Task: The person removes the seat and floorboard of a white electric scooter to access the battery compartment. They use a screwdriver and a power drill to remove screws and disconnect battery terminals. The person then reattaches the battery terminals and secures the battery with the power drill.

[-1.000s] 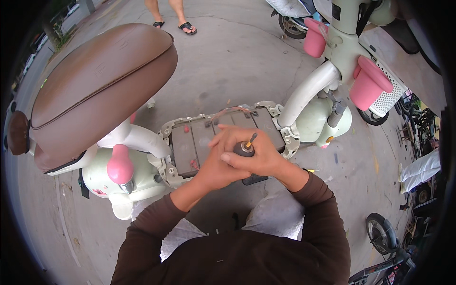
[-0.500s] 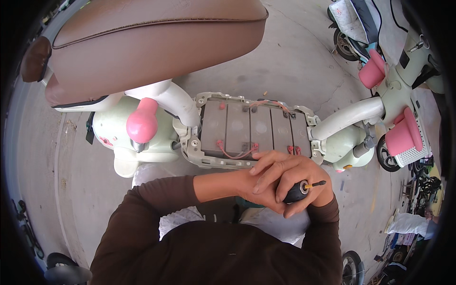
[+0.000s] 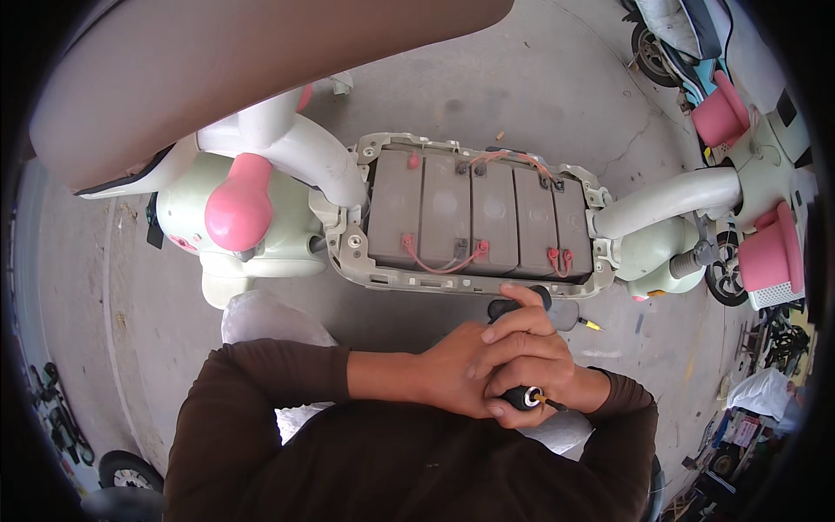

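Note:
My left hand [image 3: 457, 365] and my right hand [image 3: 535, 348] are clasped in front of my body, just short of the scooter's battery bay. Right fingers drape over the left hand. Between the right thumb and index finger pokes the black chuck of a powered screwdriver [image 3: 522, 398], its gold-and-dark bit aimed right; the tool's body is hidden. The left fingers are covered too. Beyond my hands, several grey batteries [image 3: 494, 213] sit side by side in the pale frame [image 3: 355, 241]. Red terminal covers [image 3: 481, 249] and looped red wires [image 3: 435, 268] join some of them.
A brown seat [image 3: 261, 70] overhangs the upper left, above a pink knob-shaped part [image 3: 239, 209]. White tubes [image 3: 670, 202] rise at both ends of the frame. On the ground past my fingers lie a dark-and-grey object [image 3: 567, 315] and a yellow-tipped tool [image 3: 591, 324]. Another scooter [image 3: 661, 52] stands upper right.
My clasped hands have drawn back toward my body, away from the batteries, with the screwdriver still between them. The view has shifted, and the objects on the ground beyond my fingers now show.

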Demonstrator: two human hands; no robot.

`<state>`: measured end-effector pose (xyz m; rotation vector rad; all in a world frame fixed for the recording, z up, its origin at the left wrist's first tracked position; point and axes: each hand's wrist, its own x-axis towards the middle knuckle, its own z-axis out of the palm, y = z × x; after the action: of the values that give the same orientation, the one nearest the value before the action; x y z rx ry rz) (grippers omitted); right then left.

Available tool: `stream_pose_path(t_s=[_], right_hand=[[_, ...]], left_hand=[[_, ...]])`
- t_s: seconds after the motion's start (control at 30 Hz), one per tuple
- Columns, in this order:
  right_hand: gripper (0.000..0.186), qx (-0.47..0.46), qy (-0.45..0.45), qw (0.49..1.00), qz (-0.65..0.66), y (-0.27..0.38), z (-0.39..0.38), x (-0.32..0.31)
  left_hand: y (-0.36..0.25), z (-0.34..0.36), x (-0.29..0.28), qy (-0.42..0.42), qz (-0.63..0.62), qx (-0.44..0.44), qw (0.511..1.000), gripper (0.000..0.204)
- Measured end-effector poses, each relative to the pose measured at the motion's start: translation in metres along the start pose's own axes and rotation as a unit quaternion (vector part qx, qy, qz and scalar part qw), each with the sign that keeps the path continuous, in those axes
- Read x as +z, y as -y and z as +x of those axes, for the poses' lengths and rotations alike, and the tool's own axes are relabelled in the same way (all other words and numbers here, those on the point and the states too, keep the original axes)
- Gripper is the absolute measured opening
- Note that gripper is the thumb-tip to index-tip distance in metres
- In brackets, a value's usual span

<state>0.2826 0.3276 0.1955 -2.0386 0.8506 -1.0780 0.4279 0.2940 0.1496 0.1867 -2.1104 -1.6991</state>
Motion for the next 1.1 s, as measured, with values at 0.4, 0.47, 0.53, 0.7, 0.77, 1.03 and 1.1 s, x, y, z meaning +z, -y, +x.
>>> stream_pose_path(t_s=[0.4,0.47,0.53,0.7,0.77,1.03,1.1], right_hand=[[0.013,0.044,-0.028,0.996,-0.076,0.007,-0.012,0.009],[0.012,0.066,-0.039,0.995,-0.063,0.008,-0.011,0.006],[0.011,0.097,-0.063,0.993,-0.026,0.002,-0.009,0.003],[0.039,-0.016,0.002,0.993,0.115,-0.024,0.002,-0.006],[0.033,-0.091,-0.022,0.984,0.151,-0.026,0.005,0.005],[0.023,-0.121,-0.199,0.972,0.016,-0.011,-0.017,0.043],[0.024,-0.136,-0.220,0.966,0.007,-0.004,-0.017,0.050]], left_hand=[[0.009,-0.006,0.006,-0.029,-0.005,0.037,0.999,0.042],[0.012,0.001,0.004,-0.007,0.003,0.025,1.000,0.044],[0.004,0.011,-0.006,-0.036,0.008,0.064,0.997,0.043],[-0.003,0.031,-0.027,-0.055,0.007,0.056,0.997,0.041],[-0.010,0.025,-0.027,-0.079,0.021,-0.013,0.997,0.041],[0.001,0.001,-0.009,-0.119,-0.013,-0.185,0.975,0.039],[-0.001,-0.007,-0.010,-0.131,-0.017,-0.207,0.969,0.038]])
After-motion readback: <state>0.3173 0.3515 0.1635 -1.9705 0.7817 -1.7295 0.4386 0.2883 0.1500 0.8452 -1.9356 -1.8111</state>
